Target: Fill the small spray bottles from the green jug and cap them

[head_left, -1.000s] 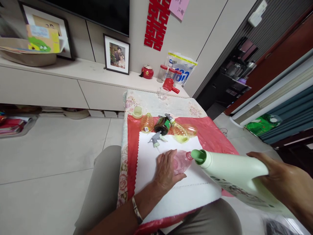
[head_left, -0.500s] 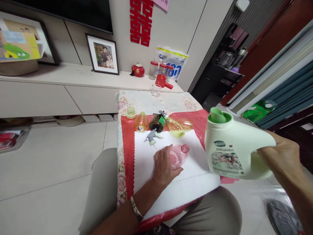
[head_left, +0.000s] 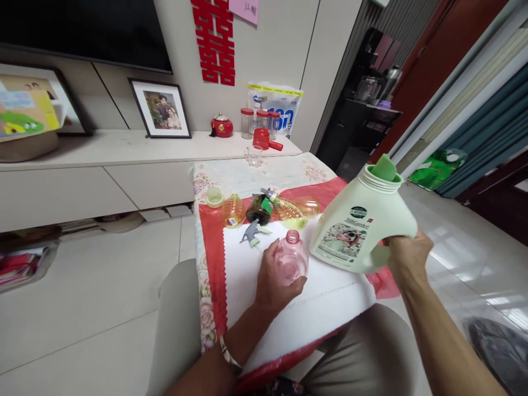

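My left hand (head_left: 274,275) is wrapped round a small pink see-through bottle (head_left: 292,261), which stands upright with an open neck on a white cloth (head_left: 325,308). In my right hand (head_left: 406,257) I grip the handle of a large pale green detergent jug (head_left: 363,223). The jug is tilted a little, spout up, just right of the pink bottle. A grey spray trigger head (head_left: 251,234) lies on the cloth behind my left hand.
Behind the cloth, on a red plastic sheet (head_left: 210,231), lie yellowish bottles (head_left: 233,210), a dark green-capped bottle (head_left: 259,209) and a pale green cap (head_left: 215,196). A glass cup (head_left: 252,155) stands at the table's far end. A long cabinet (head_left: 124,159) holds frames, jars and a red pot. My knees show below.
The jug went from lying tilted with its spout at the pink bottle to raised and upright, then moved closer. My left hand stood the pink bottle up from its side.
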Motion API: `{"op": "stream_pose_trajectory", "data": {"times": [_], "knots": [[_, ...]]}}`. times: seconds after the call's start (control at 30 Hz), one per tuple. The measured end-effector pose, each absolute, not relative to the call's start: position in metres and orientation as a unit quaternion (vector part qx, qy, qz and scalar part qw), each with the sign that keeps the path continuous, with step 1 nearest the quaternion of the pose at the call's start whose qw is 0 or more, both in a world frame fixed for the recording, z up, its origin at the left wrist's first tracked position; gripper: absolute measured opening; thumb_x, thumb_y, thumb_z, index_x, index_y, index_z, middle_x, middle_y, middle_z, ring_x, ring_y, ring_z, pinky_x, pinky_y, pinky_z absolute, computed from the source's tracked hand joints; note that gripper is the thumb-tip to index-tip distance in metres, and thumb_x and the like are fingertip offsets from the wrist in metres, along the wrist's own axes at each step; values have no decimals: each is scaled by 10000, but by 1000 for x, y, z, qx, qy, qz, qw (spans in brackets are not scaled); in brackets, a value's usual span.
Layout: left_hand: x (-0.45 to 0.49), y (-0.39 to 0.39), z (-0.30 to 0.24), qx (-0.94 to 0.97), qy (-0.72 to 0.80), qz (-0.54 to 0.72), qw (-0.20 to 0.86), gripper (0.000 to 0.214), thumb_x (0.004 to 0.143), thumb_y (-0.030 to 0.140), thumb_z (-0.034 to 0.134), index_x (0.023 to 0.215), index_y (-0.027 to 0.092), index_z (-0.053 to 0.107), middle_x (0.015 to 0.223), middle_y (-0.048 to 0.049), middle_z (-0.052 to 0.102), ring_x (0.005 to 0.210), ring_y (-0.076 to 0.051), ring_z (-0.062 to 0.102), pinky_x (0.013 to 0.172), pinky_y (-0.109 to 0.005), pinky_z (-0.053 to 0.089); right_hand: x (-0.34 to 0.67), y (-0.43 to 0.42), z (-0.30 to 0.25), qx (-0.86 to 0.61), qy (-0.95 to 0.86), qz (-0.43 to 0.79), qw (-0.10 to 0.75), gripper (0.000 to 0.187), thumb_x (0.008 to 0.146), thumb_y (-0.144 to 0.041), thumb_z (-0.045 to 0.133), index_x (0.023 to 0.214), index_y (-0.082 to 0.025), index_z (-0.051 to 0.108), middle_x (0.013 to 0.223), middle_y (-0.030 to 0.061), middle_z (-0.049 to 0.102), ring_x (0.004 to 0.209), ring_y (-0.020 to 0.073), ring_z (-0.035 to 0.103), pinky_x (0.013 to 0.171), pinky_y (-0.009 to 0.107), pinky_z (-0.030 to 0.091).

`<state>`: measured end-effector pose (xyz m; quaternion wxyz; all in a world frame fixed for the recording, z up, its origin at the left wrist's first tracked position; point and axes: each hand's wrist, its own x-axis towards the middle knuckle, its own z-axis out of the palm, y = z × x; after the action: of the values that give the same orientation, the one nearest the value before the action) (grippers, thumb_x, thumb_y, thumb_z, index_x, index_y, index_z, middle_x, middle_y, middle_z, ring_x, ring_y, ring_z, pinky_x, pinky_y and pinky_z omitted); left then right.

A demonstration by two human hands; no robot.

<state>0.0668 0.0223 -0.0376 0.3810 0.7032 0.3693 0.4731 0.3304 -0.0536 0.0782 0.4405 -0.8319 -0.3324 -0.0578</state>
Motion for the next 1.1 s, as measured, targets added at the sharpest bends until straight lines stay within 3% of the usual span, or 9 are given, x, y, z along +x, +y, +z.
{"op": "stream_pose_trajectory", "data": {"times": [0.2, 0.37, 0.47, 0.63, 0.83, 0.93, 0.97, 1.03, 1.1], "knots": [[64, 24, -37, 683, 375, 494, 386, 934, 606, 254, 759, 1431, 182, 324, 1379, -161, 506, 1308, -339, 523, 1106, -515, 458, 312, -40, 44, -770, -242, -20, 590, 139, 677, -258, 598, 774, -173, 547, 652, -29, 524, 559, 111, 468, 491, 229, 407], [56, 24, -22, 653, 392, 489, 424, 984, 619, 275, 759, 1474, 190, 279, 1420, -169, 483, 1326, -341, 510, 1090, -505, 471, 309, -31, 24, -741, -241, 2, 626, 261, 878, -352, 661, 776, -146, 539, 664, -52, 494, 559, 63, 453, 511, 184, 390], [43, 24, -9, 628, 416, 474, 456, 917, 634, 294, 760, 1441, 207, 333, 1418, -153, 505, 1311, -334, 528, 1078, -494, 474, 307, -31, 22, -741, -235, 1, 629, 242, 825, -329, 674, 738, -151, 536, 649, -49, 502, 558, 70, 455, 513, 195, 393], [12, 24, -2, 612, 438, 456, 476, 834, 615, 295, 778, 1367, 237, 420, 1347, -116, 570, 1225, -324, 587, 1031, -488, 500, 307, -32, 26, -762, -234, 8, 604, 171, 592, -300, 577, 706, -173, 575, 640, -12, 572, 579, 137, 500, 512, 261, 403], [-20, 27, -16, 619, 486, 438, 434, 843, 636, 292, 758, 1389, 251, 380, 1396, -124, 530, 1285, -355, 539, 1082, -553, 459, 311, -52, 34, -810, -285, 18, 512, 497, 575, -454, 656, 974, -162, 698, 942, 109, 692, 855, 319, 619, 753, 460, 496], [-25, 29, -23, 610, 509, 445, 412, 838, 626, 277, 762, 1377, 237, 393, 1374, -124, 548, 1276, -357, 548, 1078, -536, 470, 286, -75, 40, -808, -348, -142, 453, 690, 698, -542, 641, 1266, -151, 644, 1283, 183, 600, 1213, 423, 508, 1019, 593, 380], [-25, 29, -25, 607, 517, 450, 403, 838, 622, 273, 764, 1374, 229, 396, 1362, -128, 555, 1263, -354, 557, 1070, -527, 480, 271, -82, 41, -783, -370, -238, 440, 682, 779, -524, 618, 1330, -122, 609, 1303, 206, 583, 1247, 417, 494, 1060, 587, 355], [-25, 28, -29, 604, 524, 458, 389, 835, 621, 269, 766, 1368, 215, 397, 1347, -134, 562, 1244, -344, 572, 1052, -513, 495, 237, -89, 40, -724, -422, -323, 440, 518, 859, -359, 663, 1338, -170, 609, 1213, 165, 632, 1146, 331, 574, 1034, 492, 410], [-23, 25, -33, 602, 520, 471, 380, 829, 620, 275, 771, 1359, 204, 402, 1340, -143, 564, 1236, -335, 578, 1037, -505, 505, 203, -83, 35, -640, -574, -249, 446, 336, 891, -228, 633, 1226, -207, 639, 1080, 105, 656, 1005, 237, 615, 918, 371, 477]]}}
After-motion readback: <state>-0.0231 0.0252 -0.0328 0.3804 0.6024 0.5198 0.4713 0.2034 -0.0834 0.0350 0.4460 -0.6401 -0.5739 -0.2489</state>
